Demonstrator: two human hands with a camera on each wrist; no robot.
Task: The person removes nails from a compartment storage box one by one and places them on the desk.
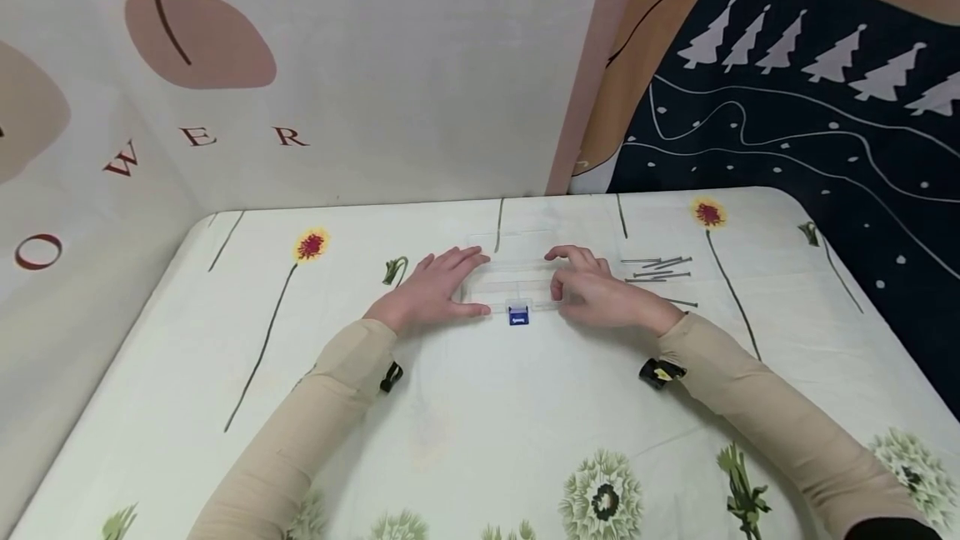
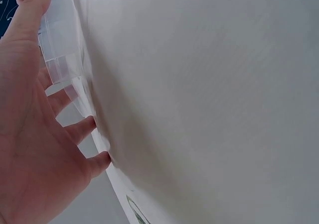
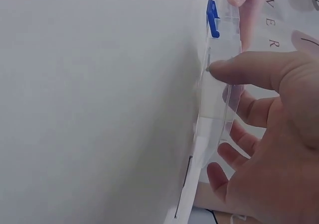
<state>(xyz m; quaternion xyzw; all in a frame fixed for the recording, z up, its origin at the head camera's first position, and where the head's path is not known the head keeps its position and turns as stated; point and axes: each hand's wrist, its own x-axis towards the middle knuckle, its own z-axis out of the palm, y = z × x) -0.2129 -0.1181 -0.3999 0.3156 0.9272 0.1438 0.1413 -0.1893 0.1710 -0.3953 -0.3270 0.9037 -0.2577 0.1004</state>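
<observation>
A clear plastic compartment box (image 1: 517, 275) lies on the table with a blue latch (image 1: 518, 316) at its front. My left hand (image 1: 438, 286) rests at the box's left end, fingers straight and spread, its thumb along the front edge. At the other end is my right hand (image 1: 600, 286), its fingers loosely bent around the corner. In the right wrist view my right thumb (image 3: 234, 72) is at the front wall, its tip beside the head of a thin grey nail (image 3: 209, 57). Several more nails (image 1: 660, 275) lie just right of that hand.
A white flowered cloth (image 1: 480, 432) covers the table. Behind its far edge hangs a pale printed curtain (image 1: 420, 90), with a dark tree-patterned cloth (image 1: 780, 132) at the right. Black wrist cameras (image 1: 662, 372) sit under both sleeves.
</observation>
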